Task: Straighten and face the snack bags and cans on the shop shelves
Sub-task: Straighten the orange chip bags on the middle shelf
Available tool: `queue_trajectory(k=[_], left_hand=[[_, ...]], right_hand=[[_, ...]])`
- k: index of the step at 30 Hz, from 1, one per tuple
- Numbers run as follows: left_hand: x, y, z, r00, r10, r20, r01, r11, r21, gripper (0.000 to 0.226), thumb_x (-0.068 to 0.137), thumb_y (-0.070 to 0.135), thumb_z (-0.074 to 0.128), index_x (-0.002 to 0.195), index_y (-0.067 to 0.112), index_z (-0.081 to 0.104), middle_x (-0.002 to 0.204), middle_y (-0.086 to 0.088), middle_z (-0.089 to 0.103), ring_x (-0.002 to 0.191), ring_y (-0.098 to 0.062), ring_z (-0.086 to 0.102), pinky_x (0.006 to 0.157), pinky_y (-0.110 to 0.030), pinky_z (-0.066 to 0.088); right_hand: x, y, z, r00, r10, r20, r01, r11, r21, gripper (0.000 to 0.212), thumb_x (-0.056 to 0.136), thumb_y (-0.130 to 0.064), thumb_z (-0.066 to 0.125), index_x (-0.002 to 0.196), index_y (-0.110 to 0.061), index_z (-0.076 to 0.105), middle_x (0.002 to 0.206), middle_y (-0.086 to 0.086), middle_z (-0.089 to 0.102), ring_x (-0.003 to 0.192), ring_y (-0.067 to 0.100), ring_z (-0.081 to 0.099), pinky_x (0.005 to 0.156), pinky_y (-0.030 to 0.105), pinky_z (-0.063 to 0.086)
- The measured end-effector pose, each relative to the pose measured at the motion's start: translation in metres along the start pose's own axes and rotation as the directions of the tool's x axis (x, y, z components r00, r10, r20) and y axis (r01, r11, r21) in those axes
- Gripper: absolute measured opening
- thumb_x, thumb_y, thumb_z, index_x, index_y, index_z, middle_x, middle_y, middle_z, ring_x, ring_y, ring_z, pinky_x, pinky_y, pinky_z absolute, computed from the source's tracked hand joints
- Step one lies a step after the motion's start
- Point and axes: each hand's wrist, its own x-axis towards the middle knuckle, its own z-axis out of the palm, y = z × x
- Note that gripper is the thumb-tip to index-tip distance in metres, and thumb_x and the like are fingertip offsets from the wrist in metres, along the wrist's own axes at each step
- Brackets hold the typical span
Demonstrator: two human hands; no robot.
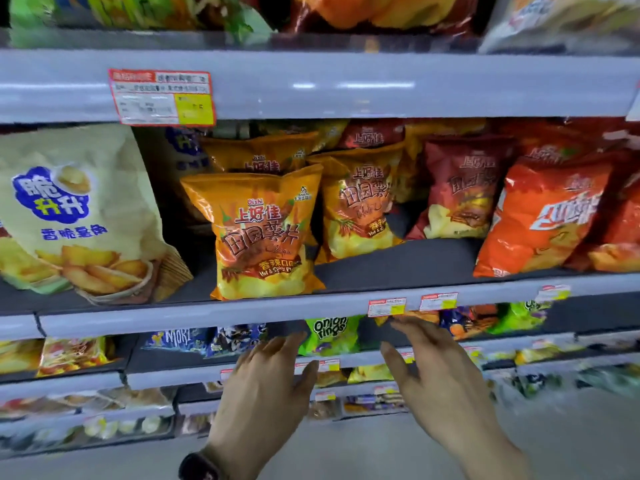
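Note:
An orange Oishi chip bag [259, 233] stands upright at the front edge of the middle shelf [207, 315]. A second orange bag [360, 202] stands further back to its right, then a dark red bag [460, 188] and a bright orange-red bag [543, 220]. A large cream bag [72, 209] leans at the left. My left hand [266, 382] and my right hand [433, 372] hover below the shelf edge, fingers spread, holding nothing. A green onion rings bag [329, 336] sits on the shelf beneath, between my hands.
The upper shelf rail carries a red price tag [162, 97], with more bags above it. Small price labels [412, 304] line the middle shelf edge. Lower shelves hold several small snack packs. A dark watch [199, 467] is on my left wrist. A bare gap lies behind the front orange bag.

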Motion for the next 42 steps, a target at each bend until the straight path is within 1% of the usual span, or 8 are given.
queue_trajectory(k=[5,11,14,21,26,30,34,42], left_hand=[[0.015,0.056,0.03,0.998,-0.065,0.025,0.064,0.996,0.07,0.049,0.101,0.053,0.055,0.145,0.031,0.057,0.129,0.008,0.069,0.117,-0.021,0.065,0.087,-0.036,0.053],[0.036,0.103,0.039,0.987,-0.162,-0.016,0.163,0.985,0.063,0.062,0.1,0.05,0.06,0.155,0.026,0.048,0.138,0.001,0.065,0.125,-0.029,0.062,0.087,-0.042,0.055],[0.049,0.114,0.035,0.976,-0.209,-0.062,0.212,0.976,0.058,0.063,0.1,0.047,0.062,0.155,0.019,0.048,0.144,-0.003,0.061,0.127,-0.031,0.061,0.086,-0.043,0.055],[0.086,0.111,0.027,0.977,-0.178,-0.115,0.166,0.98,-0.107,0.05,0.097,0.036,0.068,0.145,0.024,0.057,0.13,-0.005,0.068,0.11,-0.034,0.065,0.071,-0.035,0.045],[0.116,0.092,0.032,0.969,-0.195,-0.154,0.137,0.937,-0.323,0.068,0.095,0.04,0.067,0.155,0.019,0.046,0.136,-0.007,0.062,0.119,-0.035,0.062,0.088,-0.041,0.053],[0.137,0.089,0.043,0.964,-0.214,-0.155,0.132,0.899,-0.418,0.085,0.097,0.038,0.069,0.166,0.017,0.022,0.153,-0.012,0.044,0.14,-0.038,0.042,0.109,-0.046,0.041],[0.15,0.085,0.055,0.959,-0.252,-0.129,0.152,0.844,-0.515,0.097,0.095,0.046,0.07,0.167,0.014,0.014,0.16,-0.018,0.035,0.147,-0.041,0.032,0.12,-0.051,0.03],[0.181,0.077,0.055,0.952,-0.287,-0.11,0.144,0.733,-0.665,0.11,0.078,0.07,0.057,0.167,0.022,0.012,0.167,-0.009,0.033,0.152,-0.035,0.031,0.125,-0.046,0.027]], right_hand=[[0.005,0.066,-0.023,0.999,-0.054,0.001,0.054,0.998,-0.041,0.046,0.094,-0.057,0.047,0.124,-0.031,0.07,0.12,-0.009,0.07,0.11,0.02,0.066,0.079,0.036,0.058],[0.024,0.112,-0.044,0.993,-0.114,0.005,0.114,0.993,-0.04,0.043,0.094,-0.056,0.046,0.121,-0.031,0.07,0.118,-0.009,0.07,0.109,0.02,0.064,0.081,0.036,0.057],[0.039,0.115,-0.046,0.993,-0.115,-0.037,0.114,0.993,-0.036,0.035,0.092,-0.048,0.063,0.115,-0.023,0.072,0.116,-0.003,0.071,0.109,0.024,0.065,0.08,0.038,0.059],[0.084,0.101,-0.044,0.993,-0.118,-0.007,0.118,0.993,0.028,0.042,0.097,-0.046,0.059,0.13,-0.023,0.068,0.137,-0.004,0.064,0.124,0.023,0.061,0.089,0.039,0.055],[0.102,0.087,-0.041,0.995,-0.1,-0.03,0.102,0.993,0.064,0.048,0.098,-0.045,0.06,0.141,-0.024,0.059,0.149,-0.006,0.054,0.132,0.021,0.054,0.088,0.037,0.054],[0.111,0.08,-0.034,0.996,-0.032,-0.079,0.044,0.987,0.152,0.062,0.098,-0.042,0.063,0.154,-0.024,0.042,0.166,-0.006,0.031,0.147,0.021,0.038,0.103,0.04,0.049],[0.125,0.079,-0.031,0.997,0.046,-0.056,-0.028,0.956,0.292,0.081,0.099,-0.039,0.064,0.165,-0.021,0.021,0.174,-0.004,0.009,0.159,0.021,0.017,0.123,0.036,0.027],[0.161,0.065,-0.024,0.989,0.138,-0.057,-0.094,0.869,0.486,0.101,0.098,-0.032,0.069,0.167,-0.021,-0.004,0.174,-0.005,-0.012,0.16,0.014,-0.004,0.123,0.024,0.003]])
